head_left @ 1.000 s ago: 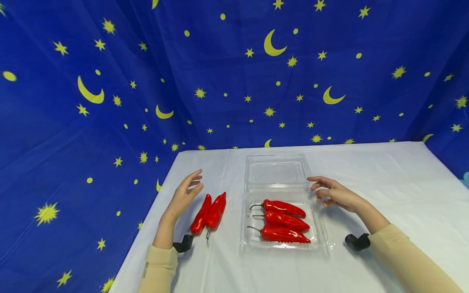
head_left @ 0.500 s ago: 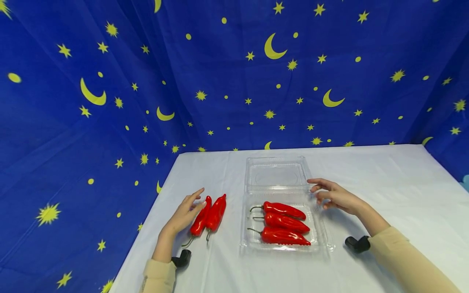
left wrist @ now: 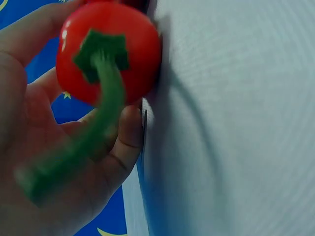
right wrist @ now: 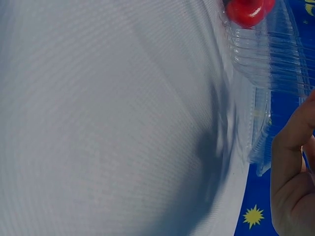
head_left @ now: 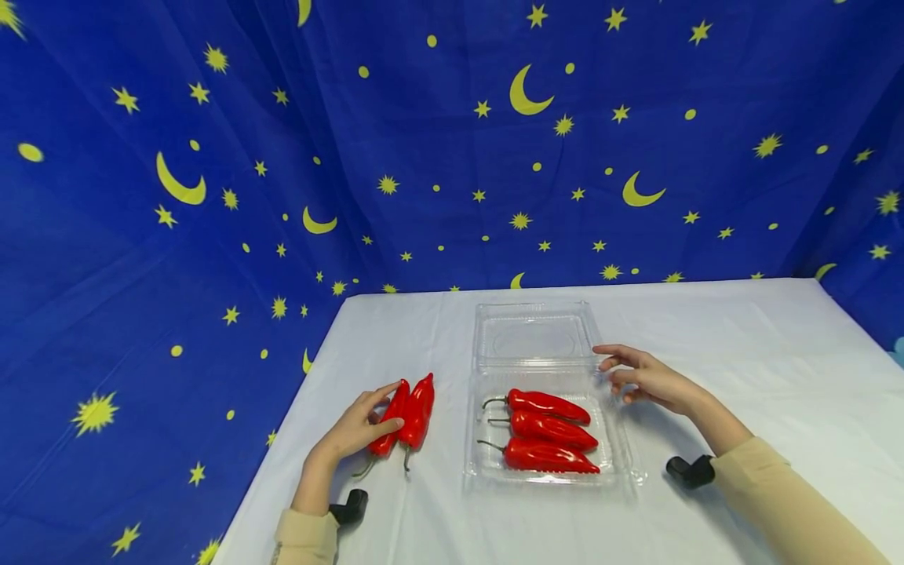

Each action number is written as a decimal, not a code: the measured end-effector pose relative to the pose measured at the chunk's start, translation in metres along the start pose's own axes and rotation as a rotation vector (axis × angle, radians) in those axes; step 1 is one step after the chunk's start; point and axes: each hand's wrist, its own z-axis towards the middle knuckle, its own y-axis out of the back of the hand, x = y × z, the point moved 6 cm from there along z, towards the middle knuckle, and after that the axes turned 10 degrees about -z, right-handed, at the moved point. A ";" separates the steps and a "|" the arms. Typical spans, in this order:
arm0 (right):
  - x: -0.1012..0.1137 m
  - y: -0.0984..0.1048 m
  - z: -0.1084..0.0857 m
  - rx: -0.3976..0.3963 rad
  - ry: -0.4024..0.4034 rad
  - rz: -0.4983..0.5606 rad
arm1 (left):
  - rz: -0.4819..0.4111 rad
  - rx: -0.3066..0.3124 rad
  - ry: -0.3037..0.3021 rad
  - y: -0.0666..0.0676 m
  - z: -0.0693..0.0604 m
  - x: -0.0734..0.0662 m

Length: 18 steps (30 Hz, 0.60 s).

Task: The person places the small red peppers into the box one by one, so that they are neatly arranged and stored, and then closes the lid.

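In the head view my left hand [head_left: 353, 428] grips the left one of two red peppers [head_left: 391, 420] lying side by side, thumb over its near part and fingers at its far side. The left wrist view shows that pepper's stem end [left wrist: 110, 54] between thumb and fingers. The other pepper [head_left: 418, 412] lies against its right side. My right hand [head_left: 653, 380], fingers loosely bent and holding nothing, is at the right edge of the clear plastic container [head_left: 480, 471]; whether it touches is unclear. Three red peppers [head_left: 551, 428] lie in the container's near half.
The container's clear lid [head_left: 533, 333] lies folded back behind its base. A white cloth [head_left: 741, 337] covers the table. Blue fabric [head_left: 452, 141] with yellow stars and moons hangs behind and at both sides.
My left hand has come down and closed round the left loose pepper. The two loose peppers have shifted slightly. My right hand has stayed at the container's edge.
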 end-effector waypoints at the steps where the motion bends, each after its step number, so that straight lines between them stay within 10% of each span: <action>1: 0.000 0.000 0.000 0.000 -0.001 -0.001 | 0.001 0.005 0.003 0.000 -0.001 0.000; 18: -0.001 -0.001 0.001 0.005 0.006 0.008 | 0.006 -0.015 0.030 -0.003 0.002 0.002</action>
